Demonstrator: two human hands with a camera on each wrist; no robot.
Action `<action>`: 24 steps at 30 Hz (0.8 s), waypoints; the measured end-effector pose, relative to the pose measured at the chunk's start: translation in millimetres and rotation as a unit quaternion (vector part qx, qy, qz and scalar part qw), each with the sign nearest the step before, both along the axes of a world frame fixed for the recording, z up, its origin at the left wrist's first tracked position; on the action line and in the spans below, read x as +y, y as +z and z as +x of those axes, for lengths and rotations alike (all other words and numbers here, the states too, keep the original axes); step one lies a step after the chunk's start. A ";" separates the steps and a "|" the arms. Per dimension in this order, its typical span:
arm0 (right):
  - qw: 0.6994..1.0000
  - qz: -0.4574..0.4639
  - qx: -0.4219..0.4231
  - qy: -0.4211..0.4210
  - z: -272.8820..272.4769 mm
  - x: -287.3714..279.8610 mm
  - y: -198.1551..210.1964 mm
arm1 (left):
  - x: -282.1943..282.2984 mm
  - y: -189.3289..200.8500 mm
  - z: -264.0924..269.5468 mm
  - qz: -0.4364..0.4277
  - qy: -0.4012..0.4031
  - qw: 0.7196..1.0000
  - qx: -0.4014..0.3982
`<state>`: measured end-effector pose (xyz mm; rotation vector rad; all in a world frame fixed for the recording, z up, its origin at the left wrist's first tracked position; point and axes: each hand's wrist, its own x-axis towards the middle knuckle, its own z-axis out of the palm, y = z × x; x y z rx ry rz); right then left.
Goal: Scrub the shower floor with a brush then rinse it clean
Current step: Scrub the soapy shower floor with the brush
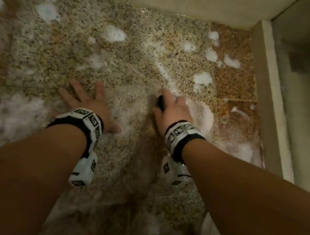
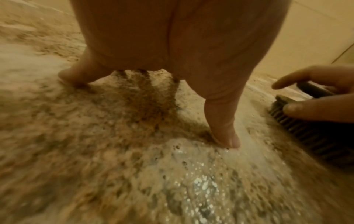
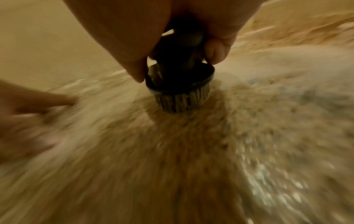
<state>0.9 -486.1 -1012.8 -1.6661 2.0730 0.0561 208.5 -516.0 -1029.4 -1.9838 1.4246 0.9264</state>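
Right hand [image 1: 175, 108] is wrapped round the dark plastic scrub brush [image 3: 178, 84], fingers clamped on its raised handle, bristles down on the wet speckled stone shower floor [image 1: 141, 41], nearer the right edge. That brush looks light and stiff, likely slick with white soap foam [image 1: 114, 33], so the handle is the place to hold. Left hand [image 1: 90, 104] is spread flat on the floor just beside it, holding nothing.

Dim warm light, heavy motion blur esp. wrist views, wet glare, edges warped.
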 end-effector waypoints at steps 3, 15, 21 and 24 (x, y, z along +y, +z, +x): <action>0.996 0.021 0.013 0.091 -5.9 26.3 -2.5 | 4.5 2.1 1.9 -0.009 0.003 1.000 0.009; 0.977 0.000 0.117 -0.177 -64.9 2.8 -13.9 | 3.5 3.0 -3.2 -0.003 -0.009 1.000 -0.008; 0.994 0.021 0.061 -0.090 -87.5 34.1 -14.1 | 4.4 10.3 -11.4 -0.008 -0.017 1.000 -0.010; 0.987 0.041 0.090 -0.127 -126.8 55.2 -13.0 | 1.7 15.8 -29.8 -0.034 -0.074 0.997 0.005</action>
